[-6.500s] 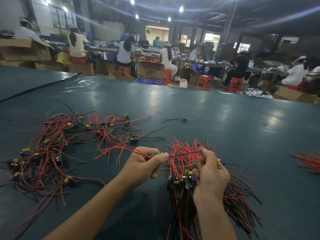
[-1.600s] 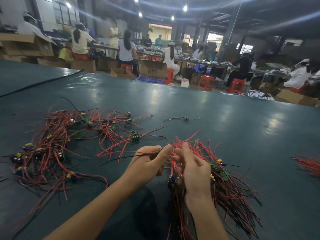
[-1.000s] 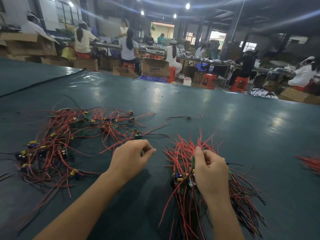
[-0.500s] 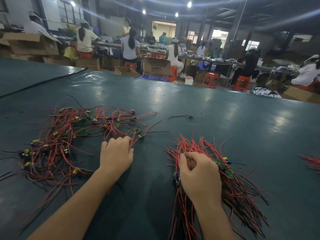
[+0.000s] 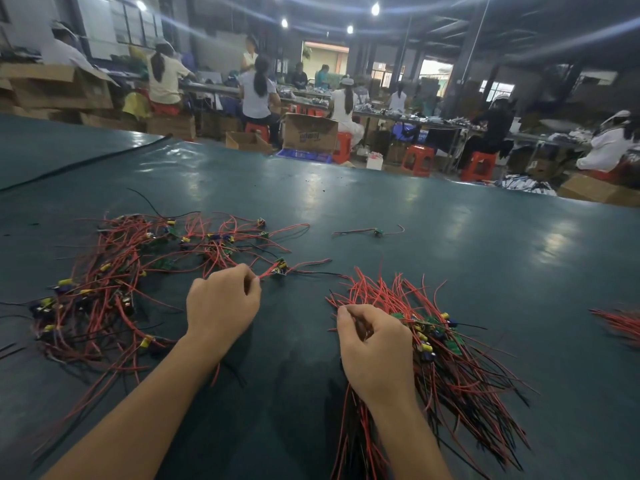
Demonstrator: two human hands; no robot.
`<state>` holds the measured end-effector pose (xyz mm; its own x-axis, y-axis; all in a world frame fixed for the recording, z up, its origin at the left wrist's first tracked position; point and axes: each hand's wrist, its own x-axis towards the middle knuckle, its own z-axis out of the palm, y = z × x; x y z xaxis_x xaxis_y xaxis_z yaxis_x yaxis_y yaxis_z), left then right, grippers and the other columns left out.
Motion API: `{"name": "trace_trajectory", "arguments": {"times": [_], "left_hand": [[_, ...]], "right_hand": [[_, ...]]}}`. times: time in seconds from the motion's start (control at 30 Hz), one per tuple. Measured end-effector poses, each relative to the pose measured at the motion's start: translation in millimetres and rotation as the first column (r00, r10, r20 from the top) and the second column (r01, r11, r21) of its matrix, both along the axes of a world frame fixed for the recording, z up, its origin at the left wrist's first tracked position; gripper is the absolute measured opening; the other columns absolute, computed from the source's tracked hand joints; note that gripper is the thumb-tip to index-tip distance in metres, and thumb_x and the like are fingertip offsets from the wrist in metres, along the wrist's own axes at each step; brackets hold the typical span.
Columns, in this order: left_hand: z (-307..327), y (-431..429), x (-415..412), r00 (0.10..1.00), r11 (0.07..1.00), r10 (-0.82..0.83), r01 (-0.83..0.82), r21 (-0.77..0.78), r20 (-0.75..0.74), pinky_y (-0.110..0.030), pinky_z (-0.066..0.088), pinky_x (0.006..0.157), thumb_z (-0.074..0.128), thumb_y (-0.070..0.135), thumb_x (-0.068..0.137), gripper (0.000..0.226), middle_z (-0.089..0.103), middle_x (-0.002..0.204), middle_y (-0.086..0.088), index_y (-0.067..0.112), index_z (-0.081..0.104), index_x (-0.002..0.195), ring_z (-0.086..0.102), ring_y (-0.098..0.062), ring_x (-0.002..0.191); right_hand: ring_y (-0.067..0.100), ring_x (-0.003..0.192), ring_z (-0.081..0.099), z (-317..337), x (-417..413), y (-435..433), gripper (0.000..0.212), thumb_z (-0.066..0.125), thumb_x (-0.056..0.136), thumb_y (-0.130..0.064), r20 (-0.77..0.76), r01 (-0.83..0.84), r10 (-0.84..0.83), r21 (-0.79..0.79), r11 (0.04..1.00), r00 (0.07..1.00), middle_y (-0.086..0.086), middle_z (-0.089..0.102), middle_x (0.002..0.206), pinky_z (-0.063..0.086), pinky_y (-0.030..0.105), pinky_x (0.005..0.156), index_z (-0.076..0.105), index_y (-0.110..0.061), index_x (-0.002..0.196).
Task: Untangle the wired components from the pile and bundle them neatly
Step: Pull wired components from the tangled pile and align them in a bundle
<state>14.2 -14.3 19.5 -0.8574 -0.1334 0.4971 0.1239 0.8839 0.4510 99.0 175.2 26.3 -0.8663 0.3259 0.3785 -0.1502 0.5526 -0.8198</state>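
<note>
"Fingers (image 5: 244, 273) of our left hand (image 5: 221, 308) first. What do we have?"

"We pinch a red wire (image 5: 267, 273) between thumb and forefinger, at the right fringe of the tangled pile (image 5: 114, 282). The wire runs to a small green component (image 5: 280, 266) just past our fingertips."

"And our right hand (image 5: 375, 344)?"

"Its fingers (image 5: 348, 311) curl round red strands at the near-left edge of the gathered bundle (image 5: 450, 358). The bundle lies on the dark green table (image 5: 450, 237), to the right of the pile and apart from it. Its wires fan out at both ends, and the little boards crowd its middle."

"Do we see anything else around the pile?"

"One loose wired component (image 5: 379, 232) lies alone beyond the pile's far right corner — touching neither heap. A further sheaf of red wires (image 5: 620, 323) shows at the edge of our view, farther right of the pile than the bundle is."
</note>
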Motion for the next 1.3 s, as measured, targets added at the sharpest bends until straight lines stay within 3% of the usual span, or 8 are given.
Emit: {"name": "trace_trajectory", "arguments": {"times": [0.13, 0.23, 0.37, 0.57, 0.7, 0.83, 1.13, 1.3], "left_hand": [[7, 1, 0, 0.974, 0.998, 0.015, 0.000, 0.067, -0.226, -0.040, 0.039, 0.076, 0.062, 0.022, 0.092, 0.016, 0.065, 0.082, -0.002, 0.012, 0.064, 0.080, 0.059, -0.027, 0.079], [7, -2, -2, 0.988, 0.994, 0.032, -0.015, 0.112, -0.152, -0.041, 0.037, 0.081, 0.062, 0.026, 0.092, 0.018, 0.065, 0.090, -0.003, 0.012, 0.067, 0.081, 0.058, -0.029, 0.087], [2, -9, -6, 0.993, 0.967, 0.104, -0.090, -0.237, 0.049, -0.039, 0.031, 0.087, 0.052, 0.035, 0.096, 0.026, 0.068, 0.091, 0.004, 0.020, 0.071, 0.087, 0.061, -0.023, 0.091], [6, -15, -6, 0.949, 0.879, 0.244, -0.129, -0.459, 0.202, -0.041, 0.032, 0.095, 0.051, 0.040, 0.094, 0.025, 0.064, 0.111, 0.005, 0.027, 0.065, 0.110, 0.055, -0.022, 0.110], [1, -6, -7, 0.995, 0.951, -0.028, 0.057, -0.303, 0.099, -0.040, 0.033, 0.095, 0.056, 0.033, 0.091, 0.036, 0.057, 0.129, 0.002, 0.026, 0.058, 0.126, 0.051, -0.023, 0.117], [-14, 7, -6, 0.948, 0.916, -0.227, 0.286, -0.280, 0.224, -0.040, 0.028, 0.108, 0.053, 0.037, 0.094, 0.046, 0.036, 0.154, 0.002, 0.023, 0.052, 0.138, 0.034, -0.021, 0.137], [-21, 1, -12, 0.947, 0.956, -0.160, 0.218, -0.195, 0.277, -0.040, 0.030, 0.102, 0.049, 0.042, 0.095, 0.054, 0.053, 0.121, 0.002, 0.025, 0.040, 0.146, 0.045, -0.021, 0.117], [-20, -2, -12, 0.957, 0.959, -0.195, 0.232, -0.161, 0.214, -0.036, 0.029, 0.098, 0.053, 0.044, 0.094, 0.029, 0.053, 0.114, 0.006, 0.032, 0.064, 0.117, 0.047, -0.018, 0.111]], "right_hand": [[0.002, 0.068, 0.063, -2, -1, 1, 0.012, 0.065, 0.092, -0.027, -0.013, -0.016, 0.016, -0.019, 1.000, 1.000, -0.014, 0.068, 0.070, 0.047, 0.017, 0.062, 0.075, -0.024, 0.084], [0.002, 0.065, 0.061, -3, -2, 0, 0.013, 0.066, 0.091, -0.027, -0.024, -0.019, 0.018, -0.036, 0.999, 1.000, -0.013, 0.067, 0.068, 0.045, 0.016, 0.061, 0.075, -0.022, 0.083], [0.001, 0.064, 0.061, -4, -2, 0, 0.013, 0.066, 0.091, -0.026, -0.038, -0.031, 0.030, -0.039, 0.999, 0.999, -0.014, 0.066, 0.065, 0.043, 0.013, 0.059, 0.074, -0.024, 0.081], [-0.002, 0.064, 0.060, -4, -2, 0, 0.012, 0.067, 0.091, -0.026, -0.041, -0.039, 0.037, -0.044, 0.998, 0.998, -0.015, 0.066, 0.065, 0.041, 0.010, 0.059, 0.076, -0.022, 0.085], [-0.002, 0.067, 0.061, -4, -2, 0, 0.012, 0.067, 0.091, -0.025, -0.053, -0.040, 0.038, -0.038, 0.998, 0.998, -0.015, 0.066, 0.067, 0.041, 0.008, 0.060, 0.076, -0.022, 0.085], [0.000, 0.067, 0.061, -5, -2, 0, 0.011, 0.066, 0.091, -0.025, -0.055, -0.035, 0.034, -0.021, 0.999, 0.998, -0.014, 0.067, 0.069, 0.041, 0.008, 0.061, 0.076, -0.022, 0.085], [-0.002, 0.064, 0.060, -6, -3, -1, 0.011, 0.067, 0.091, -0.023, -0.074, -0.043, 0.039, -0.056, 0.997, 0.996, -0.016, 0.065, 0.064, 0.040, 0.008, 0.060, 0.076, -0.021, 0.084], [0.001, 0.067, 0.063, -5, -3, -3, 0.010, 0.068, 0.090, -0.022, -0.109, -0.041, 0.033, -0.068, 0.997, 0.994, -0.014, 0.069, 0.067, 0.044, 0.010, 0.062, 0.076, -0.020, 0.084]]}}
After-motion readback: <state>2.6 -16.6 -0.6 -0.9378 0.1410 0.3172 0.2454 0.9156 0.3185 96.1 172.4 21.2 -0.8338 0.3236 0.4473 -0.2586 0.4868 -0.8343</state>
